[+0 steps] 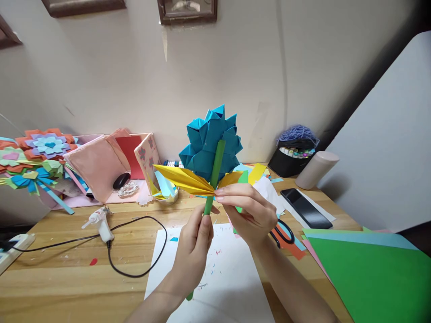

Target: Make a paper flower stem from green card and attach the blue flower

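Note:
A blue folded-paper flower (205, 143) is held up over the desk, its back turned toward me. Its green paper stem (217, 163) runs down from the bloom, with my left hand (195, 246) wrapped round the lower part. Pleated yellow paper leaves (183, 178) spread to both sides of the stem just under the bloom. My right hand (251, 208) pinches the leaves where they meet the stem, fingertips pressed against that joint. The stem's lower end shows beneath my left wrist.
A white sheet (222, 278) with paper scraps lies under my hands. At left are a glue gun (103, 224) with its cable and finished paper flowers (50, 146). Scissors (284, 231), a phone (306, 208), a white cylinder (316, 170) and coloured paper (373, 273) lie at right.

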Available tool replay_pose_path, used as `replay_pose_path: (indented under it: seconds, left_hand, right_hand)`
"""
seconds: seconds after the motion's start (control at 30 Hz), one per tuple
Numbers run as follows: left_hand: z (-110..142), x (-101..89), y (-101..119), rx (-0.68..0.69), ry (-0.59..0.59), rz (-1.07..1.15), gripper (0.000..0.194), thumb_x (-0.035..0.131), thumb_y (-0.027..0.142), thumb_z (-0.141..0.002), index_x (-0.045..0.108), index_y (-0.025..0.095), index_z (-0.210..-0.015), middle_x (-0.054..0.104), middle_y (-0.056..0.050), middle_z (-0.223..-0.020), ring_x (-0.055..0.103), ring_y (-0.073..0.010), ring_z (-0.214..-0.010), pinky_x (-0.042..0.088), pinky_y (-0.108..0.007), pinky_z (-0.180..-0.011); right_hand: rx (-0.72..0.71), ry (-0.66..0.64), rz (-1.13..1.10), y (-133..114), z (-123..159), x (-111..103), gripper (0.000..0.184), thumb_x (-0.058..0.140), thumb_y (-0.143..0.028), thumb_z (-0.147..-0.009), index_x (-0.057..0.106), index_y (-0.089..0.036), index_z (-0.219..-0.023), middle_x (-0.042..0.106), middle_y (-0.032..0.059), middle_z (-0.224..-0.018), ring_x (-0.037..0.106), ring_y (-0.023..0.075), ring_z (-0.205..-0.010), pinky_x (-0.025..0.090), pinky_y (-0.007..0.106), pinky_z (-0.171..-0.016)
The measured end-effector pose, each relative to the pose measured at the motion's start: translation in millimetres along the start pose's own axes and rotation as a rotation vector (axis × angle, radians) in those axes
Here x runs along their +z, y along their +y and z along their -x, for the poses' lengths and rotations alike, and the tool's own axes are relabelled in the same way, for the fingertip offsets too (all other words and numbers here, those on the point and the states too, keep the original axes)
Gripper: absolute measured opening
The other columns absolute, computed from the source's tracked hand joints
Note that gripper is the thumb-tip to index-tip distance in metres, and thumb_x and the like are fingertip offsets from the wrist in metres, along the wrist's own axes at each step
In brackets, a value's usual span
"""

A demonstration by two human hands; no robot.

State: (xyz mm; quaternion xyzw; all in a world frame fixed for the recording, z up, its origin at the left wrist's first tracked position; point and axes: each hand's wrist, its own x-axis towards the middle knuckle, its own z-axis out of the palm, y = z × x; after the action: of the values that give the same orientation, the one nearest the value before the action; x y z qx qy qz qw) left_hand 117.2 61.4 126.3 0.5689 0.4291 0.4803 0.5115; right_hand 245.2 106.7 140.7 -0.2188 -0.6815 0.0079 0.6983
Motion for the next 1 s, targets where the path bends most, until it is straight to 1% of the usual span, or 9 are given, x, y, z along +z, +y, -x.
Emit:
replay_pose_path:
  seconds: [0.23,0.47,0.6,0.77,0.83,0.93,1.0]
  left_hand:
    - [0.3,-0.1,-2.5,0.035,0.017,-0.05,0.027,0.034,0.04,-0.088,0.05,0.024,-0.104,0.034,0.005,-0.057,0.025,-0.0075,-0.044,0.021,-0.022,-0.04]
    - [1.1,-0.1,-2.8,0.058,0.013,-0.077,0.026,0.033,0.038,-0.089,0.048,0.023,-0.105,0.033,0.005,-0.056,0.026,-0.0065,-0.045,0.022,-0.021,-0.04]
    - [1.1,0.6,-0.5,0.03,-0.023,0.0,0.024,0.034,0.038,-0.089,0.047,0.023,-0.102,0.03,0.007,-0.055,0.024,-0.0058,-0.044,0.02,-0.019,-0.039]
    - [-4.7,-0.7,2.7,-0.014,-0.053,0.149,0.023,0.033,0.039,-0.089,0.046,0.022,-0.096,0.025,0.008,-0.053,0.02,-0.0051,-0.042,0.017,-0.017,-0.037]
    - [-6.2,-1.7,3.4,-0.007,-0.031,0.175,0.022,0.034,0.039,-0.089,0.046,0.022,-0.096,0.025,0.008,-0.052,0.019,-0.0049,-0.042,0.017,-0.017,-0.037]
    - [-5.6,-2.6,3.4,0.004,0.002,0.205,0.022,0.035,0.039,-0.089,0.045,0.022,-0.097,0.024,0.008,-0.052,0.018,-0.0051,-0.042,0.016,-0.017,-0.037]
    - [-4.0,-2.5,3.1,0.011,0.006,0.232,0.022,0.035,0.039,-0.089,0.045,0.022,-0.098,0.023,0.008,-0.051,0.018,-0.0052,-0.042,0.016,-0.016,-0.036]
  right_hand:
    - [-0.019,-0.009,0.053,-4.7,-2.3,-0.9,0.038,0.056,0.002,-0.072,0.064,-0.029,-0.093,0.068,-0.0002,-0.084,0.064,0.0155,-0.076,0.056,0.031,-0.065]
    - [-0.018,0.007,0.022,-3.4,-1.8,-0.2,0.036,0.057,0.004,-0.07,0.065,-0.025,-0.09,0.068,0.0007,-0.084,0.064,0.0152,-0.076,0.056,0.03,-0.065]
    - [-0.019,0.022,-0.013,-4.2,-2.6,0.3,0.033,0.059,0.004,-0.068,0.065,-0.022,-0.087,0.068,0.0014,-0.083,0.064,0.0147,-0.075,0.055,0.029,-0.064]
    - [0.044,-0.045,-0.016,-3.6,-3.4,1.5,0.032,0.054,0.003,-0.073,0.064,-0.022,-0.089,0.068,0.0023,-0.092,0.064,0.0159,-0.084,0.055,0.033,-0.072]
    - [0.019,-0.044,0.008,-2.4,-2.7,2.3,0.033,0.053,0.002,-0.074,0.063,-0.023,-0.093,0.068,0.0026,-0.097,0.063,0.0171,-0.089,0.054,0.035,-0.075]
    - [-0.081,-0.022,0.068,-0.4,-0.3,3.7,0.038,0.053,0.003,-0.073,0.061,-0.023,-0.099,0.068,0.0023,-0.098,0.062,0.0178,-0.092,0.055,0.035,-0.075]
    - [-0.146,-0.04,0.108,0.5,1.5,4.6,0.039,0.053,0.003,-0.072,0.06,-0.022,-0.102,0.068,0.003,-0.099,0.062,0.018,-0.094,0.056,0.034,-0.075]
